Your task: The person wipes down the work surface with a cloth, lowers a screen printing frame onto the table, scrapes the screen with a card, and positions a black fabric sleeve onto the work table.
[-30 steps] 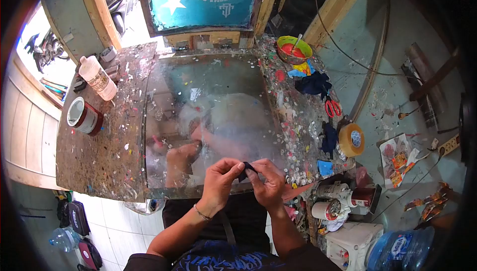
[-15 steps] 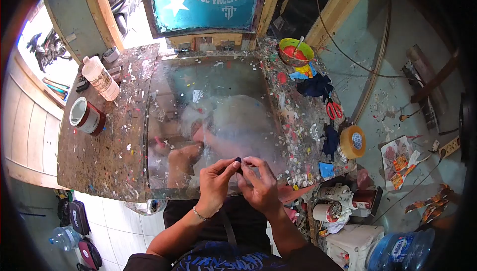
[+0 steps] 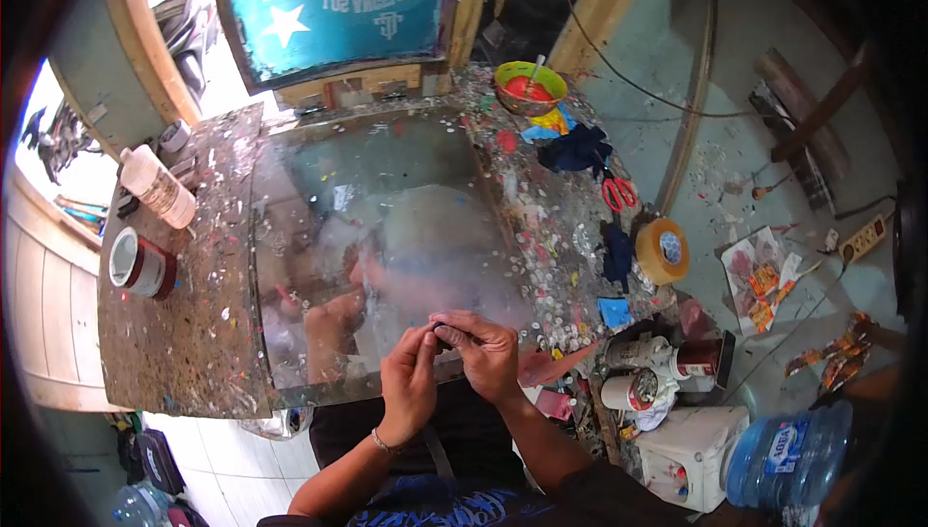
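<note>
A small dark piece of cloth (image 3: pixel 440 327) is pinched between the fingertips of both hands, mostly covered by them. My left hand (image 3: pixel 411 372) has its fingers closed on it from the left, a bracelet on that wrist. From the right, my right hand (image 3: pixel 483 353) grips the same piece with curled fingers. Both hands are touching, above the front edge of a glass plate (image 3: pixel 387 208) that lies on the paint-spotted table (image 3: pixel 193 305).
On the left stand a plastic bottle (image 3: pixel 158 189) and a paint can (image 3: pixel 142 264). Along the right lie a green bowl (image 3: pixel 530 88), dark cloth (image 3: pixel 575 150), red scissors (image 3: pixel 619 192) and a tape roll (image 3: pixel 662 250). A teal screen frame (image 3: pixel 338 10) stands behind.
The view has shifted, so the table sits further left. My fingers have drawn closer around the dark cloth, and less of it shows than a second ago.
</note>
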### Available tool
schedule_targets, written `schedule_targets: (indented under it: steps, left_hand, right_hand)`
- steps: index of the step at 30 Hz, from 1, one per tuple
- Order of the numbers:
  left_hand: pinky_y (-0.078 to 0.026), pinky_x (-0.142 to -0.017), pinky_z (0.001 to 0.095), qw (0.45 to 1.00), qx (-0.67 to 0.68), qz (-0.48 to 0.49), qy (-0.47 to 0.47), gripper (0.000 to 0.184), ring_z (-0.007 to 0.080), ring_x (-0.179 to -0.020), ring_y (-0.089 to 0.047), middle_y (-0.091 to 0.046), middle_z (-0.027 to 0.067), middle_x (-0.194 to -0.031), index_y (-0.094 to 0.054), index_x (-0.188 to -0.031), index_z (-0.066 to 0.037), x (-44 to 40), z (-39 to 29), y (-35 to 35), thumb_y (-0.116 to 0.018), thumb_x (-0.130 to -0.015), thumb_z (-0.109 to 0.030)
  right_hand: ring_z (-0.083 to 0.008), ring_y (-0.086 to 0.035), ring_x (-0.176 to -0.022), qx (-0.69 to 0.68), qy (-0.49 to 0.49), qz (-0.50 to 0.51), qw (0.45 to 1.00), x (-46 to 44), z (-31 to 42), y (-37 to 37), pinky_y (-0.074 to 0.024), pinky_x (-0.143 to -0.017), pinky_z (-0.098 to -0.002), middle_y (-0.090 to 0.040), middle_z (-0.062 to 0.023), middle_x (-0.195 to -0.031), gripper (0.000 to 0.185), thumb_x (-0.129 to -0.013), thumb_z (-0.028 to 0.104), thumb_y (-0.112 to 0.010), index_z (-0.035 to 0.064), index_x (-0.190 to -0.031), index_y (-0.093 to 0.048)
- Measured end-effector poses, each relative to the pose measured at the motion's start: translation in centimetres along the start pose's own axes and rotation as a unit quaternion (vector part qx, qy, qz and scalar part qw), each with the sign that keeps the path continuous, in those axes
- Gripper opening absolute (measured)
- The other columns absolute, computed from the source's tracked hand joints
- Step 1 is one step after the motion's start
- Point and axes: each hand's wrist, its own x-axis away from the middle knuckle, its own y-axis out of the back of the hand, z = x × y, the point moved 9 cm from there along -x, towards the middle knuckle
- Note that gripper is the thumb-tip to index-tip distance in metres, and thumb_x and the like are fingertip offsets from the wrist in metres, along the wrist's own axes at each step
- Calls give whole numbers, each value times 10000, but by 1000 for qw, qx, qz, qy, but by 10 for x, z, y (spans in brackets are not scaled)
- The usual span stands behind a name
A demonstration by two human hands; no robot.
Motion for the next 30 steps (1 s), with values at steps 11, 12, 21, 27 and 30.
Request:
schedule_targets:
  steps: [11,12,21,27,30]
  left_hand:
    - [-504,-744,354,951,-225,171,-127,240,296,-824,-641,-662,170,-946,-637,-1102,26,-54,-3,-59,-594,-914,-116]
    - [-505,-742,369,945,-242,168,-143,221,312,-829,-639,-664,166,-939,-644,-1077,23,-68,1,-65,-594,-910,-113]
    - [-377,-1040,464,836,-364,286,-296,374,333,-1229,-488,-567,158,-1277,-595,-1186,-37,-204,47,-190,-620,-881,-254]
    - [-163,-1159,546,728,-470,299,-400,615,239,-1405,-324,-455,88,-1449,-536,-1311,-46,-251,83,-240,-561,-888,-492]
    - [-155,-1162,546,705,-495,321,-393,664,218,-1409,-318,-440,79,-1465,-511,-1349,-56,-262,96,-237,-530,-889,-533]
  right_hand:
    - [-141,-675,-827,-69,-51,-160,983,-11,-19,106,-539,-786,-268,-713,-101,-908,86,-888,1,-660,-42,-961,-647]
    - [-137,-675,-824,-11,-64,-170,983,-13,-18,119,-535,-779,-262,-713,-100,-895,81,-884,-4,-663,-45,-952,-646]
    - [-132,-672,-801,101,-91,-200,970,-36,-39,200,-542,-731,-256,-707,-100,-904,124,-885,-24,-643,-62,-999,-674]
    - [-105,-647,-785,189,-75,-171,964,-82,-30,222,-549,-715,-258,-695,-68,-886,152,-883,-48,-612,-32,-1017,-681]
    - [-85,-602,-700,318,-62,-143,935,-119,-24,232,-484,-642,-253,-702,-74,-819,142,-838,-4,-653,-2,-972,-700]
